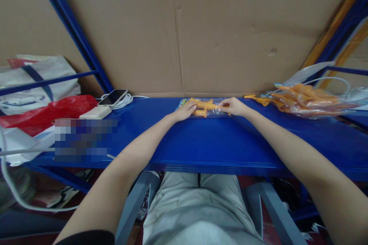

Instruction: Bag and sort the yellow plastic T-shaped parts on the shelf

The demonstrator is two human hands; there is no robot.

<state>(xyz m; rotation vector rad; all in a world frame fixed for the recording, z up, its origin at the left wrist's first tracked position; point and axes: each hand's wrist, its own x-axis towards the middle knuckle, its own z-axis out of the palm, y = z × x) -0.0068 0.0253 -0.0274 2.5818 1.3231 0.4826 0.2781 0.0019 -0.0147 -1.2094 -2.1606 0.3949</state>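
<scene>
An orange plastic toy gun [208, 105] lies in a clear plastic bag on the blue shelf top [198, 145], near its back edge. My left hand [185, 111] grips the toy's left end, its fingers over the bag beside a colourful printed corner. At the other end, my right hand [235, 106] is closed with thumb and fingertips on the toy's narrow right end. The bag's clear film shows between both hands. How far the toy sits inside the bag I cannot tell.
To the right lie a loose orange plastic piece [257, 100] and a pile of bagged orange pieces [306, 99]. On the left are a phone [113, 97] on a coiled white cable, a white box [96, 113], a red plastic bag [61, 111] and a cloth bag [54, 76]. Cardboard [184, 30] backs the shelf.
</scene>
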